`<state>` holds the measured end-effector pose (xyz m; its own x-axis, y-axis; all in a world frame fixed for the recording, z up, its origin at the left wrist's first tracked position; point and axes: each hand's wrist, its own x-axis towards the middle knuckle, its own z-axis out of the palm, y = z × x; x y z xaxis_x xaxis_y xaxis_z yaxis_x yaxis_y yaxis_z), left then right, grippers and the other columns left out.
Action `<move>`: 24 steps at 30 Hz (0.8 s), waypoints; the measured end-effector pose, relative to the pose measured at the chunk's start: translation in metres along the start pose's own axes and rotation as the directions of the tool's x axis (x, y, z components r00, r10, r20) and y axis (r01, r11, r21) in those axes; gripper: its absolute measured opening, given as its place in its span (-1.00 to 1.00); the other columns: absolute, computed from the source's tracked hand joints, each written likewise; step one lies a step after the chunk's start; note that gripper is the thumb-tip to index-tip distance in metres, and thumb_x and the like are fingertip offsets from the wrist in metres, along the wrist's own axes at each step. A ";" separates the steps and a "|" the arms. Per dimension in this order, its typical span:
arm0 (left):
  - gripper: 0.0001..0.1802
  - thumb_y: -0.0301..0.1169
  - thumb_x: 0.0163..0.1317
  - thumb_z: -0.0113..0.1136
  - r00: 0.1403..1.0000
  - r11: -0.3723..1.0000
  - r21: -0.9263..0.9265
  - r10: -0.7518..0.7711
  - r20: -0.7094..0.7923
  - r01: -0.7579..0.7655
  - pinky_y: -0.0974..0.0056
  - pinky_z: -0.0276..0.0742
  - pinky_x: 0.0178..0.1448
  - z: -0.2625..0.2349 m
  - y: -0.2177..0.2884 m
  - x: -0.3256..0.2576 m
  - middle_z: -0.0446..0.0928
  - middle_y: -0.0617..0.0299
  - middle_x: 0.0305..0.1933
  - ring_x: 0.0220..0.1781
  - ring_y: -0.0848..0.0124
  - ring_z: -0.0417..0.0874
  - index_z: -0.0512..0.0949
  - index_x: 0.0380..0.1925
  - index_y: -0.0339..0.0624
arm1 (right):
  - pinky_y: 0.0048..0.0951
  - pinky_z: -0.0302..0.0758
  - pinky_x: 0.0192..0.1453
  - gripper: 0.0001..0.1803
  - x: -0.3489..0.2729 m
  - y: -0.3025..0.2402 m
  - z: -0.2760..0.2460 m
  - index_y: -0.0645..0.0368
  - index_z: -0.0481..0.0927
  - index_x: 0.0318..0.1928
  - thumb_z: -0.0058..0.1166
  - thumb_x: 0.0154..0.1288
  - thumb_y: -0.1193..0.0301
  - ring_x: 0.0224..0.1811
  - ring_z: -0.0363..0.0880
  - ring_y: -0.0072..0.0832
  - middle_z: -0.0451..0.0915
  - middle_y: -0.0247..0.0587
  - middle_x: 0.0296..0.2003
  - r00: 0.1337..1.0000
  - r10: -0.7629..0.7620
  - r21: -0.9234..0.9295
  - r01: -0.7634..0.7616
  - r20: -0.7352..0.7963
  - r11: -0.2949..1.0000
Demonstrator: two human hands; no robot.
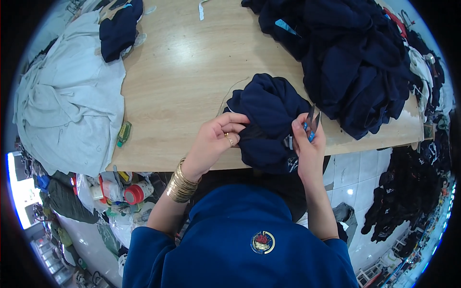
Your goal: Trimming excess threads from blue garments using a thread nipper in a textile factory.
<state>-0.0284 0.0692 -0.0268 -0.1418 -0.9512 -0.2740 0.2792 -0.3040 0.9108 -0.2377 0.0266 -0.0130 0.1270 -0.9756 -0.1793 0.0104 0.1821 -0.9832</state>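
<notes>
A bunched navy garment (pixel 270 103) lies at the table's front edge, its lower part hanging over toward my lap. My left hand (pixel 213 141) pinches the garment's left side between thumb and fingers. In my right hand (pixel 309 152) is a small pair of thread snips (pixel 312 126) with blue handles, blades pointing up and away from me and a little apart. The thumb of that hand also rests at the garment's right edge, beside a small pale label (pixel 290 142). A loose thread (pixel 224 98) curves over the wood at the garment's left.
A large heap of navy garments (pixel 355 62) covers the table's right side. Light grey cloth (pixel 72 96) drapes over its left end, with a dark folded piece (pixel 118 36) on top. A small green-and-yellow packet (pixel 124 134) lies beside the cloth. Dark clothes (pixel 403 192) are piled on the right floor.
</notes>
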 end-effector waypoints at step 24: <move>-0.41 -0.49 0.10 0.18 0.726 0.591 0.806 0.537 -0.430 0.040 0.28 0.43 0.06 -0.088 0.001 -0.026 0.40 0.14 0.08 0.01 0.33 0.46 0.29 0.19 -0.12 | -0.58 0.40 -0.26 -0.86 0.007 0.007 -0.065 0.21 0.62 -0.22 0.12 0.20 0.48 -0.33 0.51 -0.62 0.62 -0.34 -0.36 0.934 -0.333 -0.597 0.197 -0.126 0.778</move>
<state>0.0589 0.0889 -0.0458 0.4548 -0.8766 0.1572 -0.6060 -0.1753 0.7759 -0.3009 0.0133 -0.0228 -0.0095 -0.9878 0.1557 -0.5589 -0.1239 -0.8199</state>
